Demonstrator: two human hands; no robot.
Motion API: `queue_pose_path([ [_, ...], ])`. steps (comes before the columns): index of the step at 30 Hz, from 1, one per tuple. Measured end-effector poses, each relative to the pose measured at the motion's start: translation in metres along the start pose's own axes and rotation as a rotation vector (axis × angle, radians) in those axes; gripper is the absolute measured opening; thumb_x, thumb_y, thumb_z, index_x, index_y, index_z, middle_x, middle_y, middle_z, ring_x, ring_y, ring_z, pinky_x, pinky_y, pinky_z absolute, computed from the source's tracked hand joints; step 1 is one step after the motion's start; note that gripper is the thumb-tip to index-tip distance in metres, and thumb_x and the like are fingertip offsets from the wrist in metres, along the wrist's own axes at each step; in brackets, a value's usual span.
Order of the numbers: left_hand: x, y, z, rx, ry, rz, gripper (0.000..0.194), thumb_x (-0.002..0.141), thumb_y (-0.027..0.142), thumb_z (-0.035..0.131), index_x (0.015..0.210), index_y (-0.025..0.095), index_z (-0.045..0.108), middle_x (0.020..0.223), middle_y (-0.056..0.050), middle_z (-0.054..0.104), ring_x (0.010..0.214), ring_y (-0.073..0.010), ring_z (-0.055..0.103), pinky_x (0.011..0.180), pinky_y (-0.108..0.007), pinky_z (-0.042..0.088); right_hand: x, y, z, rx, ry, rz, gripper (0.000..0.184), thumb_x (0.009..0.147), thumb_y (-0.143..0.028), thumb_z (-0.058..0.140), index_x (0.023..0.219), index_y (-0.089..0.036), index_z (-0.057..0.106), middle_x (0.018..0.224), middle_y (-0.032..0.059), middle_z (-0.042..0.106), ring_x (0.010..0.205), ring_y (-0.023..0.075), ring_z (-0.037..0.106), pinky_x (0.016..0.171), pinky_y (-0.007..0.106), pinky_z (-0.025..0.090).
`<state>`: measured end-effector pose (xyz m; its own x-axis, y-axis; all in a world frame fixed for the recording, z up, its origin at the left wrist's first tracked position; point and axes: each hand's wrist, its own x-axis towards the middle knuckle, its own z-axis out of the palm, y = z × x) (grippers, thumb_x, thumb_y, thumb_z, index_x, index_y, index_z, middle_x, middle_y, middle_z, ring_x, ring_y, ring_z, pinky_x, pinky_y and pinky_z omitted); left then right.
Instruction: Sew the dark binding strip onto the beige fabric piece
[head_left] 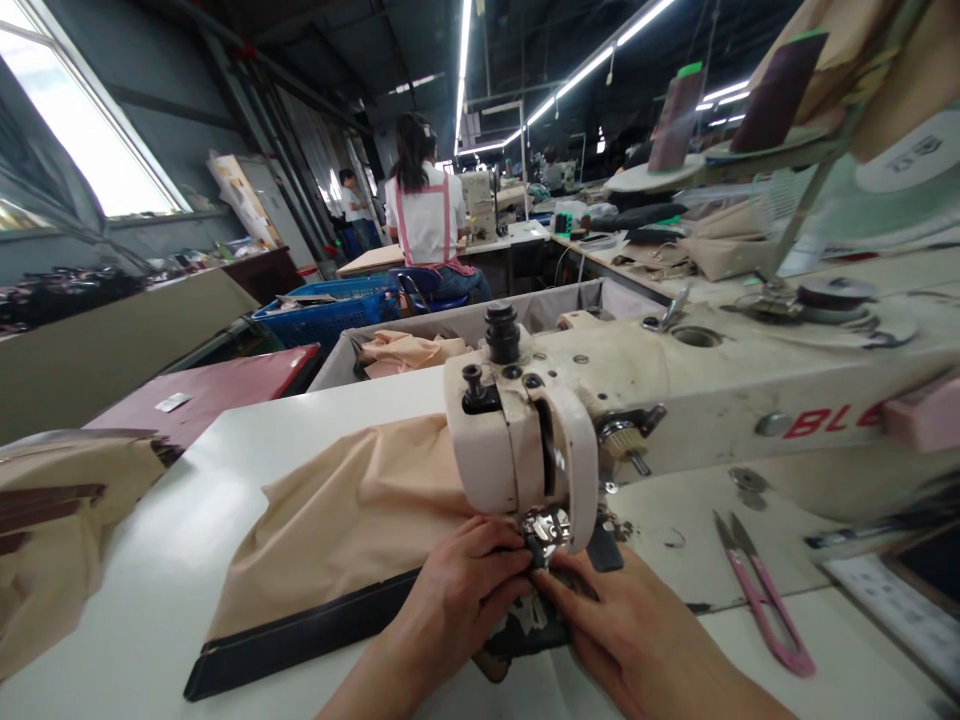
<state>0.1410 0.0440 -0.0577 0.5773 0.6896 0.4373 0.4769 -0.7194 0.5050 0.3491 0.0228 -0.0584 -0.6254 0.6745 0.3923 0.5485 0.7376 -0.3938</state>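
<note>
from here the left hand [474, 582] looks pressed, fingers curled, on the flat black edging [300, 635] of the tan cloth [352, 500] at lower centre, beneath the cream metal sewing machine [675, 385], the right hand's [621, 612] grip hidden, apparently guiding a seam that next calls for straight feeding.

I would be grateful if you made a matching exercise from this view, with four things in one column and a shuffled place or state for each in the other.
Column one
1. Thread snips
2. Beige fabric
3. Left hand
4. Basket

Column two
A. Blue, near the seated person in the background
B. Pink-handled, lying to the right of the right hand
C. With fingers close to the presser foot
D. Spread on the white table, edged with a dark band

Right pairs: 1-B, 2-D, 3-C, 4-A
</note>
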Motion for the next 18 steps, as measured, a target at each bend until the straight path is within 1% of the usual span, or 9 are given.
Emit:
queue_pose_path([
  [3,-0.0014,-0.0001,0.0016,0.020,0.021,-0.011,0.017,0.087,0.011,0.053,0.099,0.016,0.063,0.098,-0.006,0.063,0.094,-0.0150,0.057,0.083,-0.023,0.046,0.0005,-0.0005,-0.0005,-0.016,0.002,-0.017,0.038,0.078,-0.003,0.044,0.111,-0.012,0.061,0.112,0.0143,0.060,0.106,0.0271,0.052,0.092,0.045,0.045],
  [8,-0.0012,0.0014,0.0071,0.047,0.101,0.000,0.013,0.086,0.010,0.054,0.091,0.018,0.064,0.092,-0.004,0.063,0.091,-0.0145,0.057,0.079,-0.022,0.046,0.0009,0.0021,0.0016,0.009,0.004,0.000,0.044,0.076,-0.003,0.046,0.116,-0.016,0.058,0.114,0.0125,0.058,0.108,0.0266,0.050,0.094,0.045,0.044],
  [14,0.0007,0.0026,0.0084,0.017,0.123,-0.008,0.014,0.086,0.010,0.053,0.090,0.016,0.064,0.092,-0.006,0.064,0.093,-0.0162,0.057,0.080,-0.023,0.047,0.0003,0.0052,0.0063,-0.004,-0.010,0.004,0.038,0.077,-0.005,0.047,0.111,-0.016,0.059,0.111,0.0126,0.057,0.107,0.0277,0.049,0.094,0.047,0.042],
  [18,0.0023,0.0051,0.0071,0.035,0.122,-0.009,0.013,0.087,0.010,0.052,0.087,0.015,0.064,0.089,-0.006,0.064,0.087,-0.0156,0.058,0.077,-0.023,0.048,-0.0003,0.0053,0.0064,0.018,-0.015,-0.006,0.040,0.077,-0.005,0.047,0.114,-0.016,0.058,0.111,0.0124,0.057,0.106,0.0274,0.049,0.094,0.047,0.042],
])
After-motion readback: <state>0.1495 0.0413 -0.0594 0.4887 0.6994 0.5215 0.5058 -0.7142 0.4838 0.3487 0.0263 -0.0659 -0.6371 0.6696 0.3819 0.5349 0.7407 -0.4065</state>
